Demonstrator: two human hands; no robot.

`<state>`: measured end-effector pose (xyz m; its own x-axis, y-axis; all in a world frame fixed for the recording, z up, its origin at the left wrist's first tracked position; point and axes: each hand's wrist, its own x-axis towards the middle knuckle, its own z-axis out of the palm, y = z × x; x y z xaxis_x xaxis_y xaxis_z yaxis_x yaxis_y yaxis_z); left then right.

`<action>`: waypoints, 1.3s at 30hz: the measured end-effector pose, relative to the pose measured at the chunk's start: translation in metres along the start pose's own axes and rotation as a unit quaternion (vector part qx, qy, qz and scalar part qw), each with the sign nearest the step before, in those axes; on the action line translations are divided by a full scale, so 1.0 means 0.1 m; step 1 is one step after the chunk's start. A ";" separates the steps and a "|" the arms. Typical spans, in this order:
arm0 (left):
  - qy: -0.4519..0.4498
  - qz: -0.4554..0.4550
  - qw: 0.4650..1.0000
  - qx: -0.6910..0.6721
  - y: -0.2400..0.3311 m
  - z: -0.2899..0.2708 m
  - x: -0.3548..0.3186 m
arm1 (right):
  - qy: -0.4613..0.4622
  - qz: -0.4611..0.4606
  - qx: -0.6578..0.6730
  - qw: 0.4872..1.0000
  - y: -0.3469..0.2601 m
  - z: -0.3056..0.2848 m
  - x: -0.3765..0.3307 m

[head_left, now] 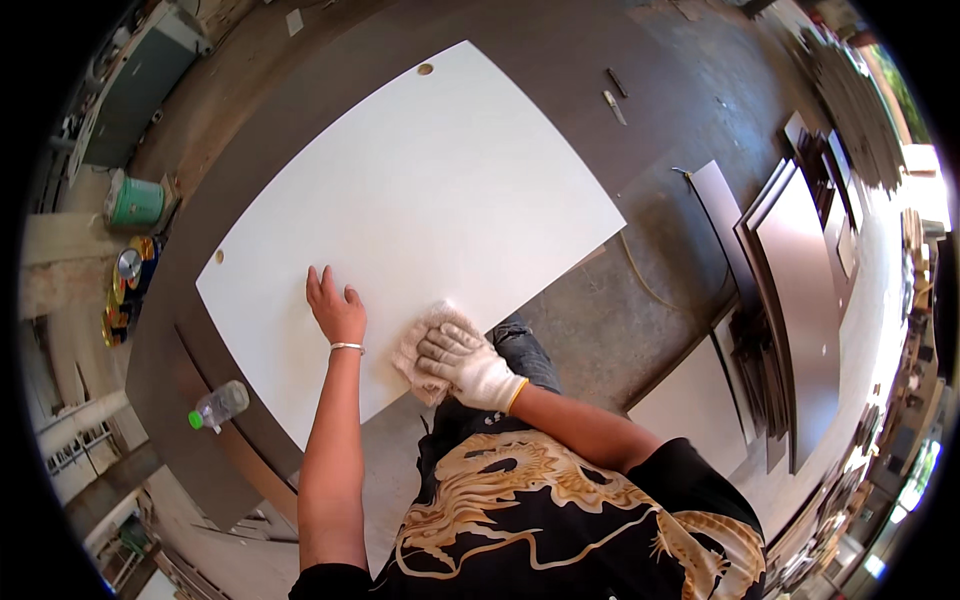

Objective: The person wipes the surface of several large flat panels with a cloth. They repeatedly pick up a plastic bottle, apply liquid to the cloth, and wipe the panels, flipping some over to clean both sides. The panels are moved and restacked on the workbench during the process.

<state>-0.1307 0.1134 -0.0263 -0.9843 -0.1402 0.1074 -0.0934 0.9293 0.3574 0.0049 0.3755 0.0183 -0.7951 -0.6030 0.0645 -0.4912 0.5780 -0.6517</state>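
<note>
- White board (420,200) lies flat on a dark brown table (560,60), and it fills most of the view.
- The left hand (336,308) is bare, with a thin band at the wrist. It lies flat on the board, fingers spread open, and grips nothing.
- The right hand (468,362) wears a white glove. Its fingers curl down over a pale rag (418,350) and press it onto the board near the front edge.
- The step in hand looks like wiping the board. The rag sits near the front edge, and the left hand seems to keep the board from sliding.
- Most of the board lies beyond the rag, so I think much wiping is left.
- The next move calls for a firm push of the rag across the board, with the left hand pressing down.
- 2 small round holes show near the board's far and left edges.
- A clear bottle (218,404) with a green cap lies on the table, left of the left arm.
- A green can (136,201) stands farther off on the left.
</note>
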 end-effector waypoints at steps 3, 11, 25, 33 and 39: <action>-0.027 0.036 0.998 0.041 0.35 0.18 0.50 | 0.015 0.134 -0.087 0.987 0.48 -0.31 -0.13; -0.069 0.115 0.987 0.085 0.92 0.45 0.69 | 0.171 0.453 -0.176 0.857 1.88 -1.55 -0.51; -0.081 0.125 0.987 0.066 1.06 0.34 0.81 | 0.213 0.299 -0.158 0.917 3.44 -2.41 3.36; -0.089 0.092 0.989 0.080 0.97 0.28 0.70 | 0.154 0.378 -0.160 0.899 2.80 -1.88 1.80; -0.075 0.136 0.984 0.084 0.98 0.33 0.76 | 0.130 0.409 -0.069 0.901 3.13 -2.49 3.49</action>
<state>-0.2190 0.2050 -0.0135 -0.9863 0.1608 0.0358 0.1646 0.9708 0.1746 -0.5149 0.4832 0.0247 -0.9589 0.1937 -0.2071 0.2705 0.8443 -0.4625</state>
